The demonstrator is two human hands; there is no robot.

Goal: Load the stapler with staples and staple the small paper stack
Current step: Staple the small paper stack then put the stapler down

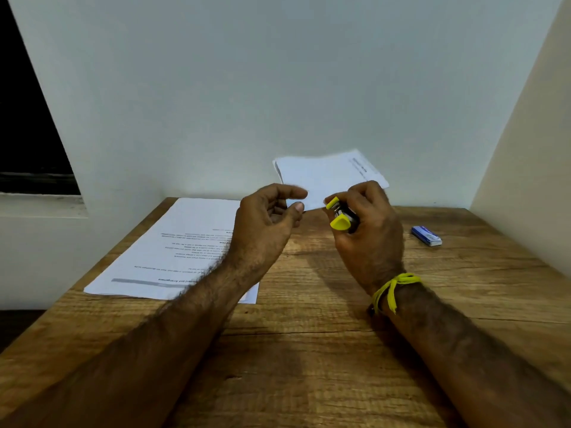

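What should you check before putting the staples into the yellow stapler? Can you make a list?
1. Stapler held firmly: ok. The right hand grips the yellow stapler above the table.
2. Stapler opened for loading: cannot tell; fingers hide most of it.
3. Staples ready in the other hand: cannot tell. The left hand has thumb and forefinger close together, but any strip is too small to see.
4. Staple box within reach: ok. The small blue box lies on the table to the right of the right hand.
5. Paper ready to staple: ok. The printed sheets lie flat on the left; more paper leans by the wall.
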